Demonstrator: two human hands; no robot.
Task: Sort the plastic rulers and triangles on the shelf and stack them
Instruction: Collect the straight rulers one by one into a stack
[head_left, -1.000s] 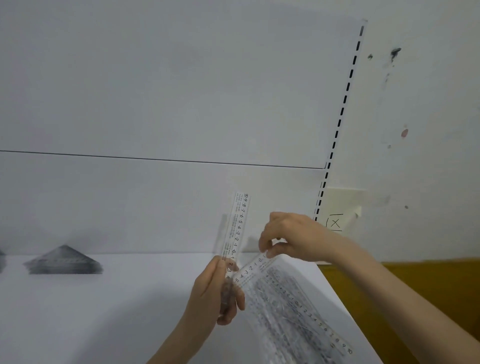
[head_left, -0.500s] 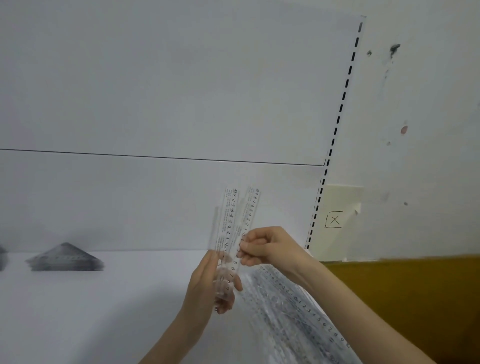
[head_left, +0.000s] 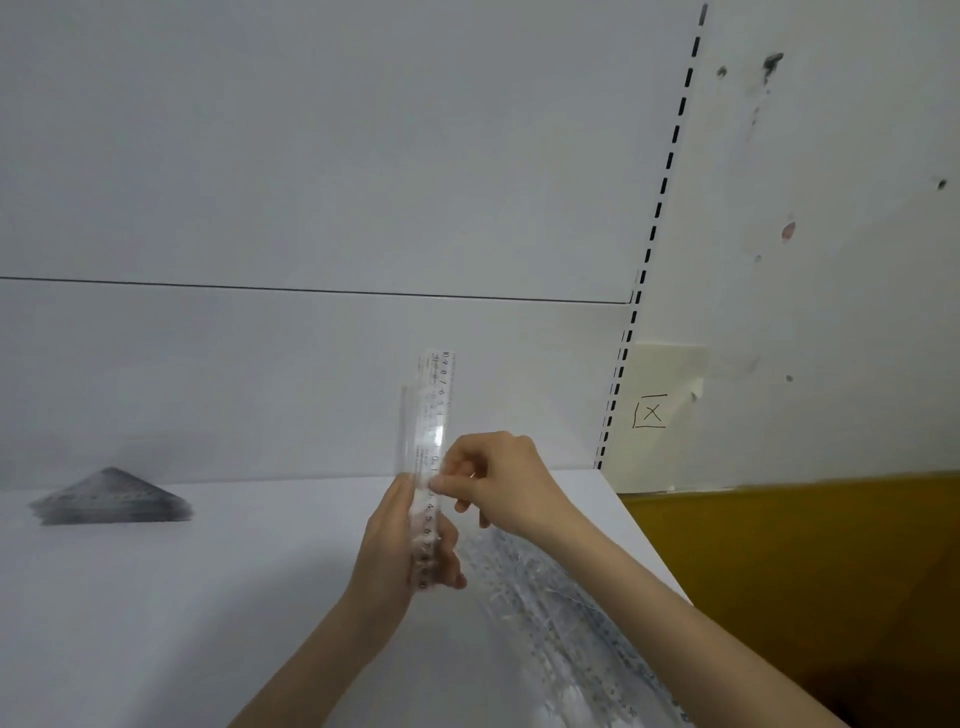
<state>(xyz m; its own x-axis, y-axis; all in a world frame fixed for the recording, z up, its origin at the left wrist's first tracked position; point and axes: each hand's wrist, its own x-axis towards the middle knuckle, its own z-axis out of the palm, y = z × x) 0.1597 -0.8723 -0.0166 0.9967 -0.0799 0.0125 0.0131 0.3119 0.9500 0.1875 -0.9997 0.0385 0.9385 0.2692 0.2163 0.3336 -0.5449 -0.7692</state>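
The held rulers (head_left: 435, 415) stand upright just below the middle of the view, clear plastic with printed numbers running along their length. At least two lie face to face, slightly out of line; the exact count cannot be told. The left hand (head_left: 400, 540) is wrapped round their lower half, fingers curled onto the front face. The right hand (head_left: 498, 478) comes in from three o'clock and pinches their right edge about halfway up, apparently to square them together.

These pieces look light, thin and stiff along their length, though likely to flex if bent flatwise. Smooth faces probably slide over one another, so a hold across the edges near the middle should keep them from fanning out. Thin plastic could crack under a hard squeeze.

At five o'clock from the held rulers, the loose rulers (head_left: 561, 613) lie in an untidy heap on the shelf (head_left: 182, 597), running down to the bottom edge of the view. At nine o'clock, well apart, the triangles (head_left: 111, 496) sit in a neat stack against the back panel (head_left: 311, 156).

No box, tray or bin shows; both piles rest straight on the shelf.

At two o'clock a slotted upright (head_left: 660, 197) ends the shelf, with a paper note (head_left: 654, 415) marked with a boxed X beside it and a yellow surface (head_left: 805, 545) below.
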